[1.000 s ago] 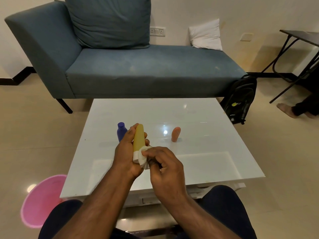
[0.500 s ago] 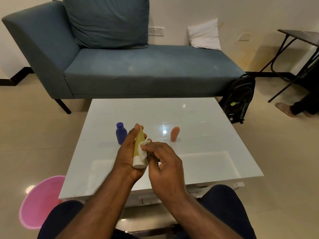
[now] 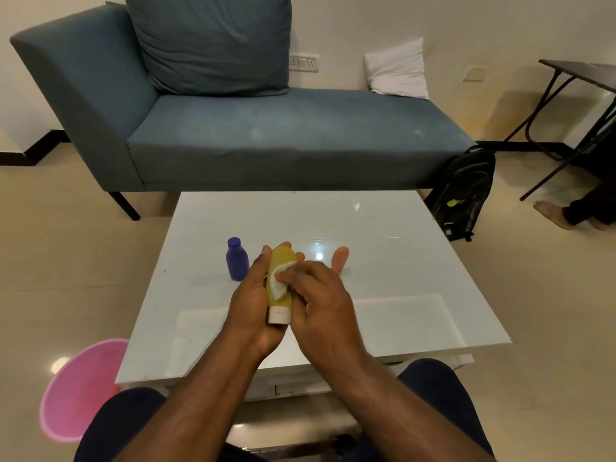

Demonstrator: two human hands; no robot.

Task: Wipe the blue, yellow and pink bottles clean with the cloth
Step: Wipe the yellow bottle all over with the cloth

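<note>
My left hand (image 3: pixel 251 305) grips the yellow bottle (image 3: pixel 279 303) above the white table (image 3: pixel 400 295), its white cap pointing toward me. My right hand (image 3: pixel 320 301) pinches a small white cloth (image 3: pixel 279 281) and presses it against the bottle's upper middle. The blue bottle (image 3: pixel 237 259) stands upright on the table just left of my left hand. The pink bottle (image 3: pixel 340 258) stands behind my right hand, its lower part hidden by my fingers.
A blue chaise sofa (image 3: pixel 283 138) stands beyond the table. A black backpack (image 3: pixel 463 195) leans at the sofa's right end. A pink bucket (image 3: pixel 80 388) sits on the floor at my left. Another person's foot (image 3: pixel 553 213) shows at the far right beside a folding table (image 3: pixel 580 75).
The cloth has slid from the bottle's cap end up toward its upper middle. My left hand has kept its grip on the yellow bottle, and the white cap is now uncovered.
</note>
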